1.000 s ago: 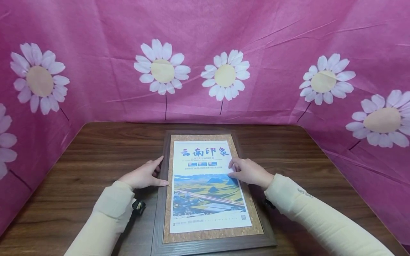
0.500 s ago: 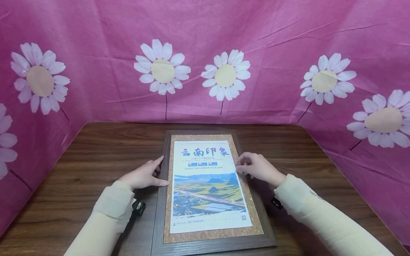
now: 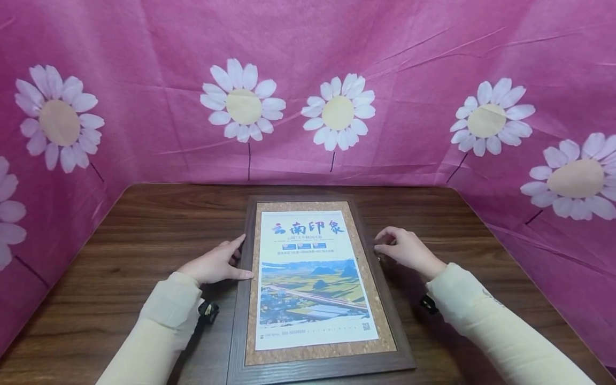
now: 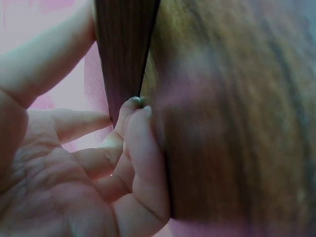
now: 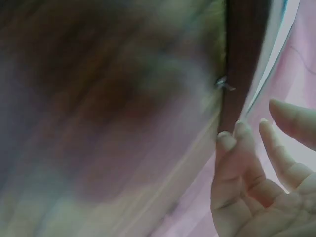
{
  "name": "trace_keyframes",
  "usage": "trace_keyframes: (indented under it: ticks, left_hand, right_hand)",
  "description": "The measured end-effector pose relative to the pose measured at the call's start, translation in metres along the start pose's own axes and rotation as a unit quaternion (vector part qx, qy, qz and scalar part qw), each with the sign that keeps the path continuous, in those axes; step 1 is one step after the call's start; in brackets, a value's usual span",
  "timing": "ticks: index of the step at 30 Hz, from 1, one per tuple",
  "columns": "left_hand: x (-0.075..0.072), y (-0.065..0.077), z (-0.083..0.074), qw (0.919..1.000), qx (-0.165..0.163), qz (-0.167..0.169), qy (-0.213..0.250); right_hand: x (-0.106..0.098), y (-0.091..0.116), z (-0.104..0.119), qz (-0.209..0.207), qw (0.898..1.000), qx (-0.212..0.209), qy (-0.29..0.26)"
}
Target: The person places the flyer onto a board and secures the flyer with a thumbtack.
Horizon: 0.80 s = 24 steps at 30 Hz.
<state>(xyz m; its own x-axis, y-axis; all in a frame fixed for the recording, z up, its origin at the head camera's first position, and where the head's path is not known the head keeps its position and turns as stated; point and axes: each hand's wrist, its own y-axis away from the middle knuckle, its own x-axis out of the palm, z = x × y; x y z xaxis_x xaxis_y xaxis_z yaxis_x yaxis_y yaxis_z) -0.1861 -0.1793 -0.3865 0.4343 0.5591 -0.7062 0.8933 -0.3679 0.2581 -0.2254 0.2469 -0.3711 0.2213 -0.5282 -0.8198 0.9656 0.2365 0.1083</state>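
Note:
A printed poster (image 3: 313,289) with a landscape picture and Chinese characters lies on the cork of a framed corkboard (image 3: 320,369) flat on the table. My left hand (image 3: 212,264) rests against the board's left side. Its thumb touches the top of the frame, and its other fingertips meet the frame's edge in the left wrist view. My right hand (image 3: 406,250) is just past the right side of the frame, fingers bent, thumb apart from them in the right wrist view. A small shiny thing (image 5: 224,84) lies by the frame's edge there, beyond the fingertips.
The wood-grain table (image 3: 168,219) extends around the board on both sides. A pink cloth (image 3: 394,59) printed with white daisies hangs behind it and at the sides. Dark wrist straps (image 3: 208,312) show under both sleeves.
My right hand has drawn away from the poster's right edge, across the frame, to the table side on the right. My left hand and the board have stayed in place.

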Motion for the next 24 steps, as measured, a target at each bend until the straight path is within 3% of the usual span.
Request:
trace_keyframes:
  ticks: [12, 16, 24]
  left_hand:
    - [0.0, -0.001, 0.001, 1.0, -0.006, -0.001, -0.001]
    - [0.0, 0.0, 0.001, 1.0, -0.008, -0.002, -0.002]
    - [0.002, 0.0, -0.001, 0.9999, -0.012, 0.0, 0.002]
  right_hand:
    - [-0.001, 0.001, -0.022, 0.055, 0.996, 0.026, -0.058]
    - [0.003, -0.002, -0.022, 0.069, 0.996, 0.011, -0.053]
    - [0.007, -0.003, -0.019, 0.083, 0.996, 0.02, -0.029]
